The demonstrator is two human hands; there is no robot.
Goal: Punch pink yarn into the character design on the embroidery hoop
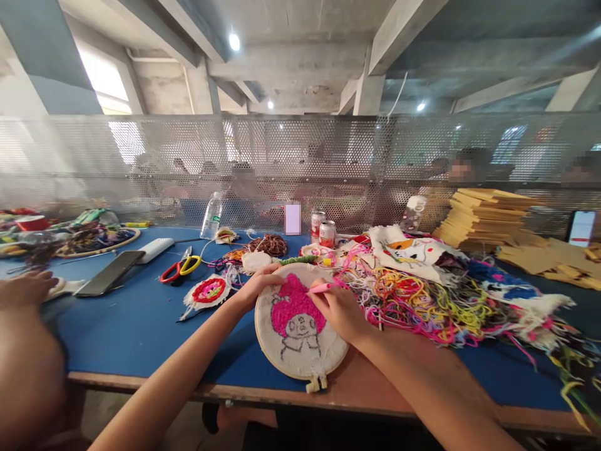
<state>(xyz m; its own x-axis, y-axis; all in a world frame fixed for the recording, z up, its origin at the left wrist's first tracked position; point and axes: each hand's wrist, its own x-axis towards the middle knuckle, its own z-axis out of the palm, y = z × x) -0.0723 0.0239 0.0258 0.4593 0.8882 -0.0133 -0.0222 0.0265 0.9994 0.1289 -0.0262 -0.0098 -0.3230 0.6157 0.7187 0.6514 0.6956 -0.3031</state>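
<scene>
At the far left a neighbour's hand (25,289) rested by a phone (109,273), with scissors (179,268) beyond and bare blue table (136,326) between. The left hand (256,285) clasped the hoop (300,326) at its upper rim, near the table's front edge. The pink hair looked filled; the outlined face and body remained bare. The right hand (340,310) pinched a pink needle tool (322,288) against the cloth, tangled yarn (422,300) crowding its right.

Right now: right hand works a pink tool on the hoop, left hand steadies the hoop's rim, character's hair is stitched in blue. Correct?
Not quite. In the head view the hair on the embroidery hoop is stitched in pink, not blue. The rest stands: the right hand holds a pink tool on the fabric, and the left hand steadies the hoop's rim.
</scene>
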